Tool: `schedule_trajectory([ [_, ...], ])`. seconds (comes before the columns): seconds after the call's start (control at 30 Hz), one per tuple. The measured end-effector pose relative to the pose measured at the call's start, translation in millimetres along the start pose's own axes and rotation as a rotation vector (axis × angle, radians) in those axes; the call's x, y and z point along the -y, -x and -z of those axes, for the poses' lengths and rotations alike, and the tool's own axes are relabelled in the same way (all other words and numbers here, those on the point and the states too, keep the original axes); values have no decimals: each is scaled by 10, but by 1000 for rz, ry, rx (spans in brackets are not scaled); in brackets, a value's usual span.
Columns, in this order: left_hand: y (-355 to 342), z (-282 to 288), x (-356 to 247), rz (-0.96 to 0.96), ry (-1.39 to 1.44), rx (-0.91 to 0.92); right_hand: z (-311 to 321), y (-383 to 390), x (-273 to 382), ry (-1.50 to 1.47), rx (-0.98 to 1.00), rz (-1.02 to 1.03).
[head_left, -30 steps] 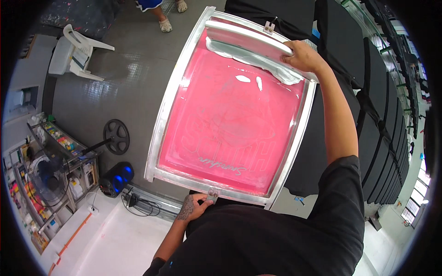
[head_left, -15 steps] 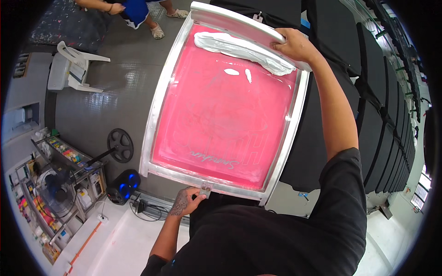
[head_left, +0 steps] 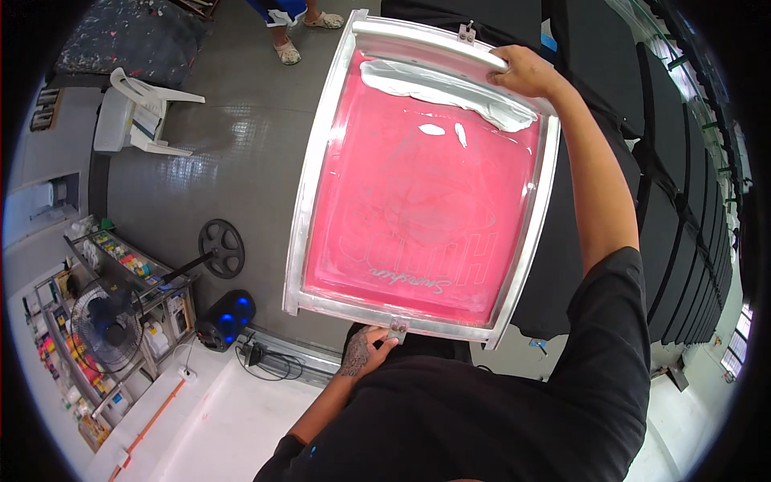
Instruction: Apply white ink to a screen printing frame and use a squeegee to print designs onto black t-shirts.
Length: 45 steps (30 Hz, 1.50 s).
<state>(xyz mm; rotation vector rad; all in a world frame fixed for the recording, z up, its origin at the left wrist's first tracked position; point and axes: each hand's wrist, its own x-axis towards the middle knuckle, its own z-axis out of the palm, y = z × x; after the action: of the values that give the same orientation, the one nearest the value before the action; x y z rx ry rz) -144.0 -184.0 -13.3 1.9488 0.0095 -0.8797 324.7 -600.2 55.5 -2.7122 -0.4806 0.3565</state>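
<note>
Across the screen [head_left: 353,161], the long squeegee [head_left: 426,46] stretches crosswise, right hand [head_left: 526,72] gripping its right end, left hand [head_left: 366,351] pinching a bracket [head_left: 398,327].

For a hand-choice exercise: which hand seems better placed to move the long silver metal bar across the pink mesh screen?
Probably the right hand: it grips the bar near one end; the left hand touches the small grey metal clamp.

The frame [head_left: 314,177] is metal, the screen [head_left: 426,173] glossy.
</note>
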Motion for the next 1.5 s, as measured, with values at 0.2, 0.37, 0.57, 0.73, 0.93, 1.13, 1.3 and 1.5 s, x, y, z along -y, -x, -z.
schedule_trajectory([
  [0.2, -5, 13, -49, 0, 16, -47, -149, 46, -37, -38, -7, -50],
  [0.37, 15, -11, 18, 12, 41, -135, 99, 8, -129, 34, -3, -17],
  [0.57, -27, 25, 33, 89, 50, -63, 139, -81, -438, 3, -77, -19],
  [0.73, -45, 24, 80, 120, 69, -80, -12, -177, -421, 23, -6, -35],
  [0.93, -88, 84, 76, 103, 16, -53, -103, -134, -382, 46, -23, -22],
  [1.13, -105, 122, 103, 115, -13, 3, -326, 223, -42, 114, -44, -20],
  [1.3, -155, 137, 198, 56, -47, 47, -568, 721, 434, 44, -46, -82],
  [1.5, -279, 224, 105, 0, -55, 155, -882, 1612, 1360, 20, 100, -159],
])
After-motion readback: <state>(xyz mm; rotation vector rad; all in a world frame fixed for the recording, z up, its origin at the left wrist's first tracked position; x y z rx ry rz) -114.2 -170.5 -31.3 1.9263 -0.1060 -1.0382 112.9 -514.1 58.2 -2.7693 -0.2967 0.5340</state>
